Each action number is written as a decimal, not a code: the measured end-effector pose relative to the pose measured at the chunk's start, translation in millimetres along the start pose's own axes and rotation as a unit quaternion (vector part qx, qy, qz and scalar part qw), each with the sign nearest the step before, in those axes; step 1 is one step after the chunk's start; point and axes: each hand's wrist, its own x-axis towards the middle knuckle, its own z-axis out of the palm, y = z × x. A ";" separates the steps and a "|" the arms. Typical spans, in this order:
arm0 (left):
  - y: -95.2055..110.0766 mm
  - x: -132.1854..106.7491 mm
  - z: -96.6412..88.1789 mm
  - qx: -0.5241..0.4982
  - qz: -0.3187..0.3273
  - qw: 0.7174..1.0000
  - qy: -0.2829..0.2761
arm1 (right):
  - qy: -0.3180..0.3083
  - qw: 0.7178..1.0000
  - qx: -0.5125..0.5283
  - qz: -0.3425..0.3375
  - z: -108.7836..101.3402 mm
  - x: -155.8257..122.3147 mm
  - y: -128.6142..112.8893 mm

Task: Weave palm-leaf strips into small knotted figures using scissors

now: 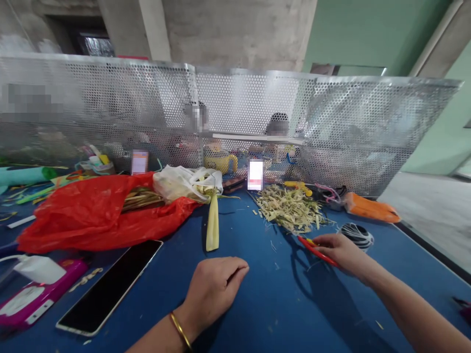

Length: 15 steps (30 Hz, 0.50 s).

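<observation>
My left hand (217,283), with a gold bangle at the wrist, rests low over the blue table in a closed fist. Its fingertips are tucked out of sight, so I cannot see what they hold, if anything. Red-handled scissors (319,252) with a bit of yellow are gripped in my right hand (340,252), above the table on the right. Beyond that hand lies a heap of cut pale-green husk scraps (292,208). A folded strip of pale yellow husk (212,223) lies ahead of my left hand, beside a white plastic bag (184,181).
A red plastic bag (91,211) with dry strips spreads across the left. Nearer are a black-screened phone (110,289) and a magenta device (44,291). A thread spool (356,236) and orange packet (371,208) sit right. A perforated metal screen (239,103) borders the back.
</observation>
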 end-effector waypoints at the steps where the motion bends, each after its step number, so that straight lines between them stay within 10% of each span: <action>1: 0.6 -0.1 -0.7 -0.001 0.002 1.000 0.002 | 0.017 1.000 0.000 -0.002 -1.7 -1.8 0.6; 8: 5.0 -2.2 -3.5 -0.003 0.027 1.000 0.016 | -0.178 0.983 0.029 -0.010 -17.9 -37.8 -9.8; 15: 4.0 -3.2 -4.1 0.011 0.032 0.999 0.014 | 0.065 0.997 0.030 0.011 -3.2 -5.5 3.6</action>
